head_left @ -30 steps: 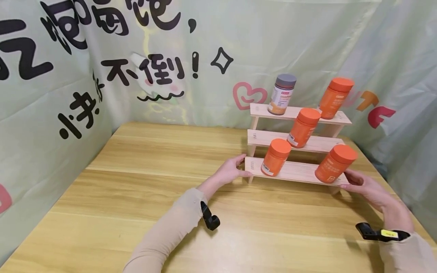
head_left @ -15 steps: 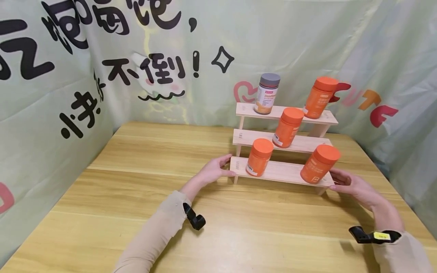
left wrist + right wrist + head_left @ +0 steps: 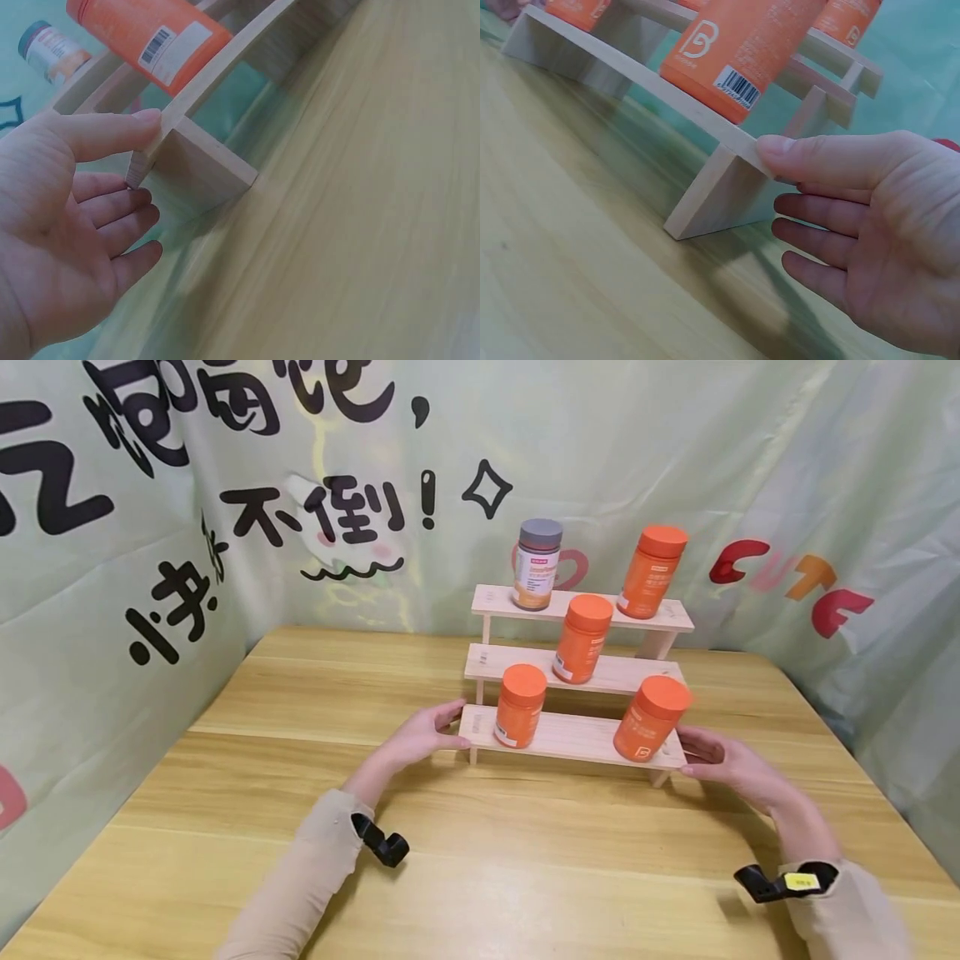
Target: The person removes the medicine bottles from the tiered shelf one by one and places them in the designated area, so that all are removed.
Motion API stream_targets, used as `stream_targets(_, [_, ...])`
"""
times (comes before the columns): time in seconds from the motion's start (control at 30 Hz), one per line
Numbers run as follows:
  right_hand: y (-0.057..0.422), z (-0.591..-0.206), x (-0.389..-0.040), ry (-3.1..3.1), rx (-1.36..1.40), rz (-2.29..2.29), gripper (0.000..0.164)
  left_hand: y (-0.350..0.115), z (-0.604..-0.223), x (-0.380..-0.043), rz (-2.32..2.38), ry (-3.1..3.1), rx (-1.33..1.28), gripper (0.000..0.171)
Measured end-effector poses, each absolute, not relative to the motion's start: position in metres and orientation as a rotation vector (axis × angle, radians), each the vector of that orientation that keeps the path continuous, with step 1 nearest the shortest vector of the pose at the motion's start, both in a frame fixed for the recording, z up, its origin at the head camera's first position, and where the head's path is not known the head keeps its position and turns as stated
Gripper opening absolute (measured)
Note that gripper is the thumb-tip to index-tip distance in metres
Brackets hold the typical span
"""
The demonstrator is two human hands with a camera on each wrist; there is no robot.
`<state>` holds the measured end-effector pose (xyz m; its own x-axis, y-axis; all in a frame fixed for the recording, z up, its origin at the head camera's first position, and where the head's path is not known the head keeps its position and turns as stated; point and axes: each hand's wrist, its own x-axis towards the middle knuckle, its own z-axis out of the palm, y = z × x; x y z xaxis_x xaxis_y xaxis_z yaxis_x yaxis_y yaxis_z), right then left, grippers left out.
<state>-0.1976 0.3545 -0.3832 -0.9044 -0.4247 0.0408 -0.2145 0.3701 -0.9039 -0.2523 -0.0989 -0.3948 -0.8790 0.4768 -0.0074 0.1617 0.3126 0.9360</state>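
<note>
A three-tier wooden display shelf [image 3: 576, 732] stands on the table in the head view. My left hand [image 3: 415, 739] holds the left end of its lowest board, thumb at the front edge and fingertips at the board's end. Gripping the opposite end in the same way is my right hand [image 3: 742, 772]. The top board bears a grey-capped bottle [image 3: 537, 578] on the left and an orange bottle [image 3: 649, 578] on the right. Another orange bottle [image 3: 581, 643] sits mid-board on the second tier. On the lowest tier are a left orange bottle [image 3: 519, 714] and a right orange bottle [image 3: 647, 727].
The wood-grain table [image 3: 525, 868] extends around the shelf on all sides. Behind it hangs a pale green printed cloth [image 3: 600, 435] with black characters, which also covers the left side. A black wrist camera [image 3: 382, 843] sits on the left forearm.
The shelf, with all its bottles, has slid leftward along the table. Both hands have moved left with it, keeping their hold on its ends. The bottles keep their places on the boards.
</note>
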Motion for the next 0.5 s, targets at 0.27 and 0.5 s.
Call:
stream_targets(0.27, [0.321,-0.385,-0.205,2.38,-0.578,-1.575,0.067,-0.134,-0.392,-0.249,1.611,2.273,0.597,0.079])
stream_targets(0.5, [0.299,-0.385,-0.209,2.367,-0.543,-1.564,0.07,-0.158,-0.389,-0.248,1.596,2.298,0.628,0.077])
